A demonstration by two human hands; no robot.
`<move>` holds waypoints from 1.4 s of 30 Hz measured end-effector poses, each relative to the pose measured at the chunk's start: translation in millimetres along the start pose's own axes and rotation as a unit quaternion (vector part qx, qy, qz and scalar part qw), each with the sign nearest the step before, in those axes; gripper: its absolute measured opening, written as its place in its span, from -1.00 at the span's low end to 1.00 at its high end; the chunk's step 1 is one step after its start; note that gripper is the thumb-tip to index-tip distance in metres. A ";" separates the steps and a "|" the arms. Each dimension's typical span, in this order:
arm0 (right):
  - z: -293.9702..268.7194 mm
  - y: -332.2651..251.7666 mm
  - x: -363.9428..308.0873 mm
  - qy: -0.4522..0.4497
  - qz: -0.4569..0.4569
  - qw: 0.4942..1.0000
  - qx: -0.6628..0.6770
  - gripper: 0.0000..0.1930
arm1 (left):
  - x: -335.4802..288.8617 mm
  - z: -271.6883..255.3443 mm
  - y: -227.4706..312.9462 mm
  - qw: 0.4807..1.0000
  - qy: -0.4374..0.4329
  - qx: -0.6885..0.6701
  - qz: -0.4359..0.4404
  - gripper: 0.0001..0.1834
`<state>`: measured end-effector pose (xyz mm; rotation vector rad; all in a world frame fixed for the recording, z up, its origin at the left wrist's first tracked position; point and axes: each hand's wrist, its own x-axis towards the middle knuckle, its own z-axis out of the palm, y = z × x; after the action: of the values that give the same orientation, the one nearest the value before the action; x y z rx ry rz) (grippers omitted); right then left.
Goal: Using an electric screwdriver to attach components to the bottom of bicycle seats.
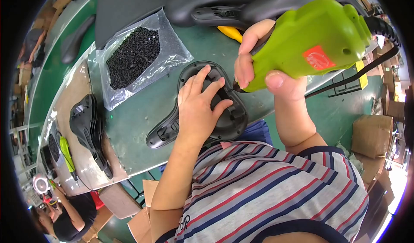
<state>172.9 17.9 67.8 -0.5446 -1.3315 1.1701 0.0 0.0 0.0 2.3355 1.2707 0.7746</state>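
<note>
A black bicycle saddle base (228, 133) lies on the green table, underside up, its narrow nose toward the lower left. My left hand (198, 103) rests on top of it with fingers and thumb spread, touching the wide part. Wrapped in my right hand (284, 84) is a green electric screwdriver (310, 42) with an orange-red label and a black cable. Its dark tip is at the saddle's upper right edge, close to my left fingertips; I cannot tell whether it touches. Up and left of the saddle, a clear plastic bag (172, 55) holds a heap of small black screws (133, 57).
Black saddle covers (207, 3) are piled along the far side, with a yellow handle (230, 33) beneath. Stacked saddle parts (88, 131) and another green screwdriver (65, 152) lie at left. Cardboard boxes (371, 135) stand at right. Another person (71, 213) works at lower left.
</note>
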 end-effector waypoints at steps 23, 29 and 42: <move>9.9 -1.8 3.6 -0.115 0.052 0.989 -0.076 -0.48 | -1.7 -6.3 -3.8 1.000 -0.004 -0.023 -0.007 -0.52; -4.8 -2.9 10.4 -0.053 -0.047 0.991 0.113 -0.48 | 49.3 -47.2 -76.5 0.997 0.062 -0.026 -0.044 -0.80; -12.1 21.1 -4.0 0.093 0.104 0.986 -0.087 -0.28 | 63.6 -74.3 -179.4 0.979 0.045 0.017 -0.197 -0.90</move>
<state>177.7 26.0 45.0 -0.9166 -1.2433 1.1443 -133.9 152.6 -23.1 1.9944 1.7263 0.7337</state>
